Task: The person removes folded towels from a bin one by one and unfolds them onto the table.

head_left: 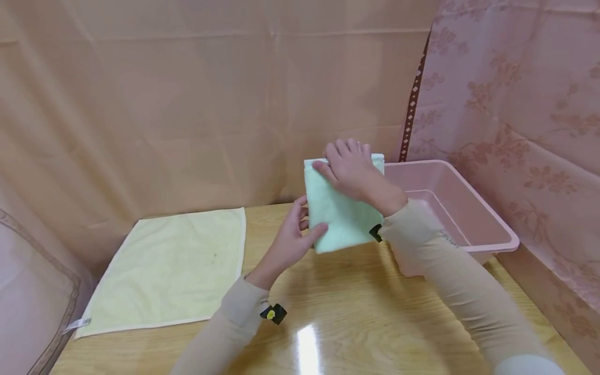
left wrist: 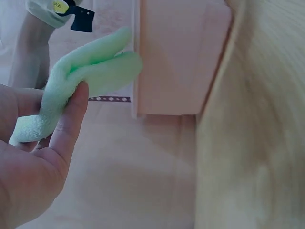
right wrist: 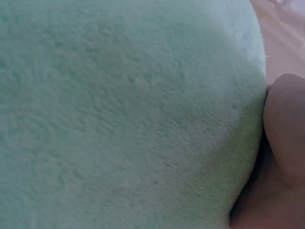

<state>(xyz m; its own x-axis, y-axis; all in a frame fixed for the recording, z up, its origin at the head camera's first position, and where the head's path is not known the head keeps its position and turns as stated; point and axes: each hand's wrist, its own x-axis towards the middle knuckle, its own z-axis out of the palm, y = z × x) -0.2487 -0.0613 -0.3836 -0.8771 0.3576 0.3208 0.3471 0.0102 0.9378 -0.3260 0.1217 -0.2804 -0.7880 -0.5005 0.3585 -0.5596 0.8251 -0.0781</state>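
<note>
Held up above the table is a folded mint-green towel [head_left: 344, 219], with its layers visible edge-on in the left wrist view. My left hand [head_left: 289, 239] pinches its left side, thumb in front and fingers behind. At the top edge my right hand [head_left: 351, 169] grips it, thumb on the near face and fingers over the far side. Close up, the fuzzy towel [right wrist: 128, 114] fills most of the right wrist view, with part of the right hand [right wrist: 286, 143] at the right. In the left wrist view the left hand's thumb and fingers close on the towel [left wrist: 102, 71].
A pale yellow towel [head_left: 173, 271] with a white border lies spread on the wooden table [head_left: 337, 307] at left. A pink plastic basin [head_left: 487, 219] stands at right, partly behind the right forearm. Beige and floral curtains [head_left: 529, 94] hang round the table.
</note>
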